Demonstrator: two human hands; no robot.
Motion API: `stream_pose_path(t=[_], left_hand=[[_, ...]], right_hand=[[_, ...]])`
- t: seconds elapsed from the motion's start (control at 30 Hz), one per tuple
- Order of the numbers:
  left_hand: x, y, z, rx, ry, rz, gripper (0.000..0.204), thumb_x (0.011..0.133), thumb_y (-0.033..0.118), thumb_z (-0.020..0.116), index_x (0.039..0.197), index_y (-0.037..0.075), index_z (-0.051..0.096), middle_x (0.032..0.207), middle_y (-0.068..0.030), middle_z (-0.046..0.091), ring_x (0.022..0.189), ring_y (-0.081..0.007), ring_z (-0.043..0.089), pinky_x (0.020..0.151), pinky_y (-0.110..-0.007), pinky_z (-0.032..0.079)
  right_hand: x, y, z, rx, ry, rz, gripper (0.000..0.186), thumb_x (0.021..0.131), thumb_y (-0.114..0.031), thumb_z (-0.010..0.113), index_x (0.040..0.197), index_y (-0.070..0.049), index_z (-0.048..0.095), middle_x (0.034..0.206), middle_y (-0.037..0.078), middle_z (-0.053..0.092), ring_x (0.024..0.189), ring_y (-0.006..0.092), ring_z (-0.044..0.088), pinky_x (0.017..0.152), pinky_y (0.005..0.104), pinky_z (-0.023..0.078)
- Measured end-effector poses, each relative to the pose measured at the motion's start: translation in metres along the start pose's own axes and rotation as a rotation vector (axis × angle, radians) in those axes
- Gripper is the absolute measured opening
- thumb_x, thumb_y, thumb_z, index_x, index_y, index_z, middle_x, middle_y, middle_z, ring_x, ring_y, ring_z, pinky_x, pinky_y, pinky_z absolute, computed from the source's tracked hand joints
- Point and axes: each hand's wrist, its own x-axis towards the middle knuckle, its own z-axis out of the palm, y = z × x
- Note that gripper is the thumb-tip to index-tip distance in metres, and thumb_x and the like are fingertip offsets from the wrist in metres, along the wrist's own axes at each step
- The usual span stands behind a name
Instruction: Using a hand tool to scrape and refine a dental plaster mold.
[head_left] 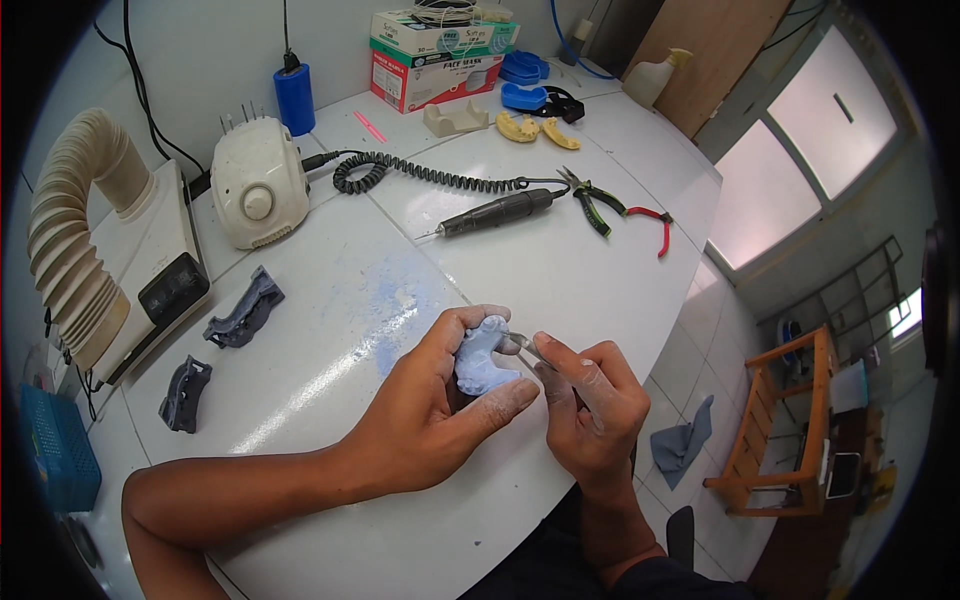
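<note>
A pale blue plaster dental cast (484,362), curved like a jaw arch, is gripped by my left hand (425,395), its thumb along the near side and fingers around the far side. Between the fingertips of my right hand (597,410) is a thin metal carving knife (525,345), its tip against the right side of the cast. White dust coats the fingers of both hands. Blue powder (395,310) lies scattered on the white tabletop (330,400) beyond my left hand. The lower part of the cast is hidden by my left thumb and palm.
A dark handpiece (500,212) on a coiled cord joins a white control box (258,185). Pliers (598,203) lie right of it. Two dark mould pieces (245,308) sit left, near a hose-fitted extractor (150,265). Boxes (435,75) and yellow casts (517,127) stand at the back.
</note>
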Motion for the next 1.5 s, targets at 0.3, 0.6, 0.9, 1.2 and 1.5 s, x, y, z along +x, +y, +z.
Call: stream_pose_path(t=[0.3,0.6,0.9,1.2,1.5], left_hand=[[0.0002,-0.0037,-0.0006,0.008,-0.001,-0.016,0.06,0.104,0.018,0.073,0.152,0.0,0.041,0.12,-0.0035,0.059,0.104,-0.0078,0.056,0.092,-0.027,0.049],[-0.0016,-0.0018,-0.0007,0.02,-0.001,-0.025,0.06,0.104,0.017,0.073,0.151,0.0,0.04,0.121,-0.005,0.059,0.106,-0.0093,0.058,0.092,-0.027,0.049],[-0.0016,-0.0039,-0.0007,0.012,-0.004,0.001,0.062,0.104,0.017,0.073,0.153,0.0,0.039,0.121,-0.0057,0.06,0.108,-0.0106,0.059,0.094,-0.028,0.05],[-0.0006,-0.0051,-0.0001,0.023,0.004,-0.013,0.062,0.104,0.017,0.073,0.153,0.0,0.039,0.119,-0.0045,0.06,0.106,-0.0097,0.059,0.091,-0.027,0.05],[0.0006,-0.0029,-0.0004,0.04,0.004,0.004,0.061,0.104,0.017,0.073,0.153,0.001,0.04,0.116,-0.003,0.059,0.102,-0.0083,0.057,0.089,-0.026,0.049]], right_hand=[[-0.0004,0.0028,0.0004,-0.012,-0.008,0.016,0.05,0.081,0.012,0.078,0.127,-0.008,0.08,0.077,0.005,0.053,0.057,0.0112,0.05,0.05,0.0268,0.041],[-0.0015,0.001,-0.0015,0.027,-0.006,-0.005,0.043,0.082,0.008,0.081,0.122,-0.007,0.081,0.074,0.005,0.056,0.054,0.0113,0.054,0.048,0.0258,0.041],[0.0008,0.0002,-0.0011,0.019,-0.058,-0.049,0.044,0.081,0.007,0.082,0.123,-0.008,0.081,0.074,0.005,0.057,0.053,0.0111,0.054,0.047,0.0262,0.041],[0.0006,0.0009,0.0006,0.024,-0.038,-0.035,0.045,0.082,0.009,0.081,0.125,-0.007,0.08,0.076,0.006,0.058,0.055,0.0116,0.056,0.048,0.0264,0.042],[-0.0019,0.0021,0.0009,0.011,-0.026,0.027,0.045,0.083,0.009,0.08,0.126,-0.007,0.08,0.077,0.006,0.058,0.057,0.012,0.055,0.05,0.027,0.042]])
